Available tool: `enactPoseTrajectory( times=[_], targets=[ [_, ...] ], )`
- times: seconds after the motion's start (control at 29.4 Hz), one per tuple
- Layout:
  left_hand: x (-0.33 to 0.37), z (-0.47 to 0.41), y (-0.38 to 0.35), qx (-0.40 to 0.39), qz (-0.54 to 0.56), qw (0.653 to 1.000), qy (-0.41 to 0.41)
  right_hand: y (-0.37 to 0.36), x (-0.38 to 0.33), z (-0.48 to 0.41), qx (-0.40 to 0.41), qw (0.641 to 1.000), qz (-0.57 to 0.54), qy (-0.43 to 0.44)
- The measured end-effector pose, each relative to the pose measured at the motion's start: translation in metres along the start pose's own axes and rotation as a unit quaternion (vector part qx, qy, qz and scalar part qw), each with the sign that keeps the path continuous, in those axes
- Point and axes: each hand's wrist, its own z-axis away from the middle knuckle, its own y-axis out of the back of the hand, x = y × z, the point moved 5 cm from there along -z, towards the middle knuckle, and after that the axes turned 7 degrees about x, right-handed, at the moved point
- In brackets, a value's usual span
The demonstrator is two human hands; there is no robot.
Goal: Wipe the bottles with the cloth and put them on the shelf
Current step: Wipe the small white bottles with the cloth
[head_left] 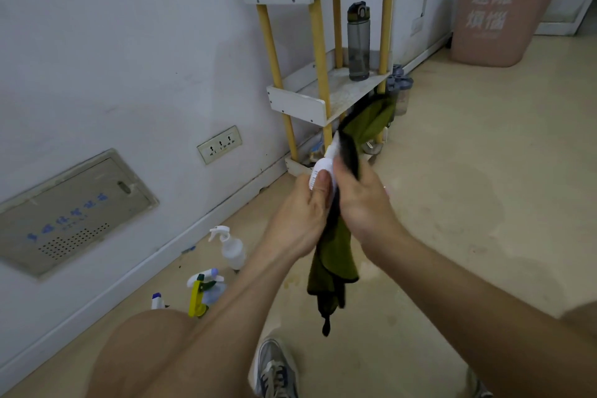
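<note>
The left hand (303, 213) grips a small white plastic bottle (323, 168) while the right hand (361, 203) presses an olive-green soft cloth (336, 255) around it, in front of the white-and-yellow wooden shelf (310, 97) holding a grey translucent water bottle (358, 42). Three spray bottles (210, 284) stand on the beige floor (452, 203) by the wall.

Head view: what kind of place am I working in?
Probably an indoor room corner or utility area: a small shelf against a white wall with a socket, a pink bin, and spray bottles on the floor.
</note>
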Motion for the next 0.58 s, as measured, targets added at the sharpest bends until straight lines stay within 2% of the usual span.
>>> enactPoseTrajectory(
  times=[0.07, 0.17, 0.24, 0.34, 0.44, 0.58],
  targets=[
    [-0.004, -0.002, -0.002, 0.001, 0.060, 0.998, 0.029, -0.011, 0.004, 0.011, -0.030, 0.998, 0.034, 0.050],
    [-0.006, -0.006, 0.004, 0.017, 0.111, 0.993, 0.040, -0.018, 0.009, 0.016, -0.071, 0.996, 0.043, 0.045],
    [-0.004, -0.002, 0.002, 0.013, 0.081, 0.995, 0.050, -0.014, 0.007, 0.010, -0.070, 0.997, 0.022, 0.010],
    [0.004, 0.011, -0.010, -0.011, -0.004, 0.999, 0.042, -0.002, 0.007, -0.003, -0.016, 0.997, -0.008, -0.072],
    [0.003, 0.002, -0.004, 0.051, -0.072, 0.996, 0.032, -0.003, 0.011, 0.004, -0.026, 0.991, -0.036, -0.125],
    [-0.005, -0.022, 0.008, 0.119, -0.040, 0.991, 0.046, -0.007, 0.019, 0.016, -0.069, 0.984, -0.041, -0.157]
  ],
)
